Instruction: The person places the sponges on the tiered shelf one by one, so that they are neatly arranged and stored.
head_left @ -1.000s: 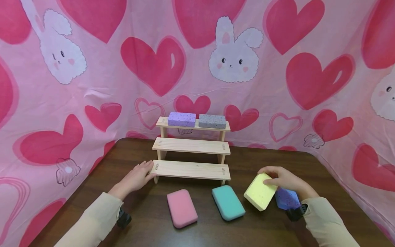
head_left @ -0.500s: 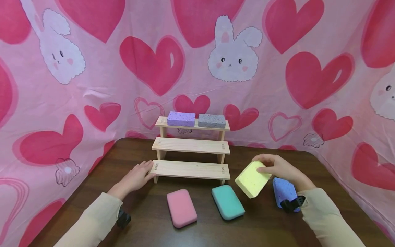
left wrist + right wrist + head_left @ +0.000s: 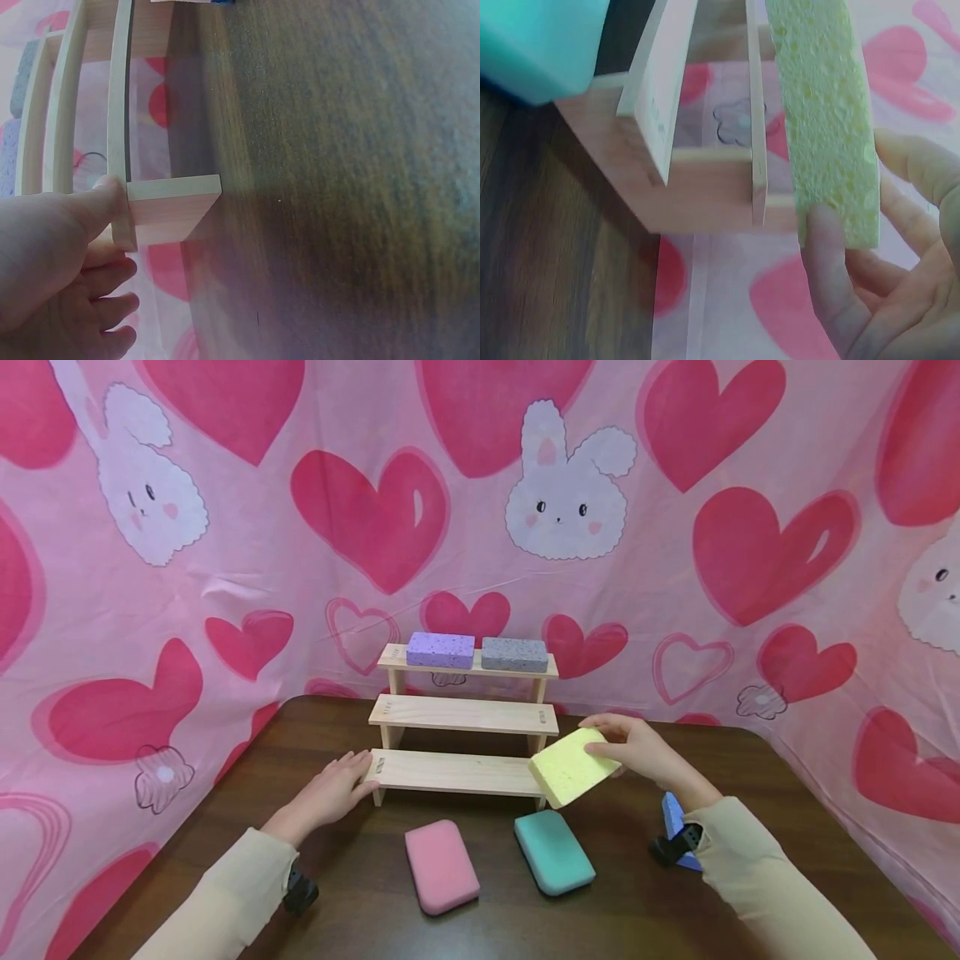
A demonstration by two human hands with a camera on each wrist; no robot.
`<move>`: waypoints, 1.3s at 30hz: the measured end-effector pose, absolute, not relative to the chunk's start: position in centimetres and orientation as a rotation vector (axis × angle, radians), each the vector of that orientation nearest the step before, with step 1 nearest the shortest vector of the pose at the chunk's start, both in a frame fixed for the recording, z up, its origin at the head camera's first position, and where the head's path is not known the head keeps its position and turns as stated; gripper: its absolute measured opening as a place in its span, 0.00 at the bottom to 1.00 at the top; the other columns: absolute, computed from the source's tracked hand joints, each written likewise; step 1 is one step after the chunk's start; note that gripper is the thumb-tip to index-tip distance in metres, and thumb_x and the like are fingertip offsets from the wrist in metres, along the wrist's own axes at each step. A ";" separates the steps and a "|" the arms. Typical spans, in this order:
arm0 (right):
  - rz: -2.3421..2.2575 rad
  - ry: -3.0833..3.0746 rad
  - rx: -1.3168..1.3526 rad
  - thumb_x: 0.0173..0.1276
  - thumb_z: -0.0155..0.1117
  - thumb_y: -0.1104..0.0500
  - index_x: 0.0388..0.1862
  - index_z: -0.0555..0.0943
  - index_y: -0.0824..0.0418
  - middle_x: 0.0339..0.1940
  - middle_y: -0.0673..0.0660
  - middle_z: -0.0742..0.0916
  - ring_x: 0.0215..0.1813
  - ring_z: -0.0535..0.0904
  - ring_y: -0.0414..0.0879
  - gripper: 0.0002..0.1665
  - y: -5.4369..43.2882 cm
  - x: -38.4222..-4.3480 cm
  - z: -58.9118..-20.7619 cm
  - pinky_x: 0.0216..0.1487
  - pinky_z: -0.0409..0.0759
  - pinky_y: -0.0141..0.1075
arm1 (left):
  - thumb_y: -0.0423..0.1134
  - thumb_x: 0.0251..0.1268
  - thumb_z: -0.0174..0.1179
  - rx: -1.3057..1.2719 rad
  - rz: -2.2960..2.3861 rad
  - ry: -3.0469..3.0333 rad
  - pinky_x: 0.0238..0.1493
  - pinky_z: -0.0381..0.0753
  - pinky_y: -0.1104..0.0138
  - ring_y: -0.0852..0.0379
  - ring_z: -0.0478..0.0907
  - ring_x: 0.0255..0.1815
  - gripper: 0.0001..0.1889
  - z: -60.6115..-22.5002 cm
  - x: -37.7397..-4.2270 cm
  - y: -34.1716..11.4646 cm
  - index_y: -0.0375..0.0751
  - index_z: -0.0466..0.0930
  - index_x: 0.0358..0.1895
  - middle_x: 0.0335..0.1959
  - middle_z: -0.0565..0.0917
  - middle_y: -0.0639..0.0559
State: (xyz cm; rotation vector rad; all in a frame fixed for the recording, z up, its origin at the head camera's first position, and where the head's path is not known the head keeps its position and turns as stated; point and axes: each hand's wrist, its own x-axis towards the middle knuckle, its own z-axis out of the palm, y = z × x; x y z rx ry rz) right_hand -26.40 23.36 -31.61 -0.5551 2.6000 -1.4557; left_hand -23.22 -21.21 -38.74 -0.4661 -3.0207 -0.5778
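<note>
Holding a yellow sponge (image 3: 566, 768) by the wooden rack (image 3: 463, 713)

With our right hand (image 3: 633, 750) we pinch it between thumb and fingers, aloft near the right end of the lowest shelf (image 3: 450, 772). Our left hand (image 3: 337, 785) grips that shelf's left end. A purple sponge (image 3: 441, 650) and a grey sponge (image 3: 514, 654) sit on the top shelf (image 3: 395, 653). On the table (image 3: 360, 918) before us lie a pink sponge (image 3: 442, 867), a teal sponge (image 3: 555, 852) and a partly hidden blue sponge (image 3: 671, 814).

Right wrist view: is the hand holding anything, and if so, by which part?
Yes: the right hand holds the yellow sponge near one end, between thumb and fingers; the other end sticks out free.
</note>
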 end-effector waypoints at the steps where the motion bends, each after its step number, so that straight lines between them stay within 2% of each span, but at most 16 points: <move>1: -1.458 2.603 -0.551 0.60 0.66 0.55 0.55 0.74 0.63 0.45 0.64 0.80 0.29 0.78 0.51 0.26 23.0 -26.5 -31.6 0.24 0.80 0.45 | 0.44 0.65 0.55 -0.467 -0.574 -3.020 0.64 0.52 0.45 0.33 0.55 0.65 0.31 -38.7 -23.2 -21.2 0.24 0.60 0.64 0.63 0.63 0.30; 14: -1.487 2.644 -0.607 0.59 0.67 0.54 0.56 0.74 0.63 0.43 0.62 0.81 0.29 0.78 0.51 0.27 18.6 -28.1 -31.0 0.25 0.80 0.48 | 0.41 0.65 0.55 -0.493 -0.536 -2.993 0.64 0.53 0.45 0.32 0.56 0.65 0.30 -38.8 -23.2 -21.4 0.23 0.62 0.63 0.63 0.64 0.29; 20: -1.504 2.658 -0.621 0.59 0.67 0.56 0.55 0.76 0.62 0.43 0.63 0.82 0.29 0.78 0.50 0.25 16.7 -29.0 -30.9 0.23 0.80 0.45 | 0.42 0.65 0.55 -0.500 -0.536 -2.992 0.63 0.53 0.45 0.32 0.56 0.65 0.30 -38.8 -23.2 -21.3 0.22 0.62 0.63 0.62 0.64 0.29; 26: -1.509 2.650 -0.636 0.60 0.66 0.60 0.54 0.75 0.67 0.43 0.66 0.80 0.31 0.77 0.49 0.24 14.6 -29.2 -30.6 0.20 0.80 0.43 | 0.42 0.65 0.55 -0.490 -0.536 -3.000 0.63 0.53 0.45 0.33 0.56 0.65 0.30 -38.9 -23.3 -21.4 0.23 0.62 0.63 0.63 0.64 0.29; 33: -1.519 2.641 -0.586 0.59 0.67 0.59 0.52 0.77 0.62 0.43 0.63 0.79 0.35 0.77 0.51 0.22 12.4 -30.3 -31.6 0.28 0.80 0.54 | 0.42 0.66 0.55 -0.493 -0.536 -2.996 0.64 0.53 0.45 0.33 0.56 0.65 0.30 -39.0 -23.3 -21.3 0.23 0.62 0.63 0.63 0.64 0.29; 39: -1.558 2.573 -0.536 0.60 0.66 0.59 0.55 0.76 0.62 0.44 0.63 0.79 0.33 0.78 0.50 0.24 10.6 -30.5 -31.5 0.26 0.81 0.46 | 0.42 0.65 0.55 -0.484 -0.546 -3.004 0.64 0.52 0.45 0.33 0.55 0.65 0.30 -39.1 -23.4 -21.4 0.23 0.61 0.63 0.63 0.64 0.30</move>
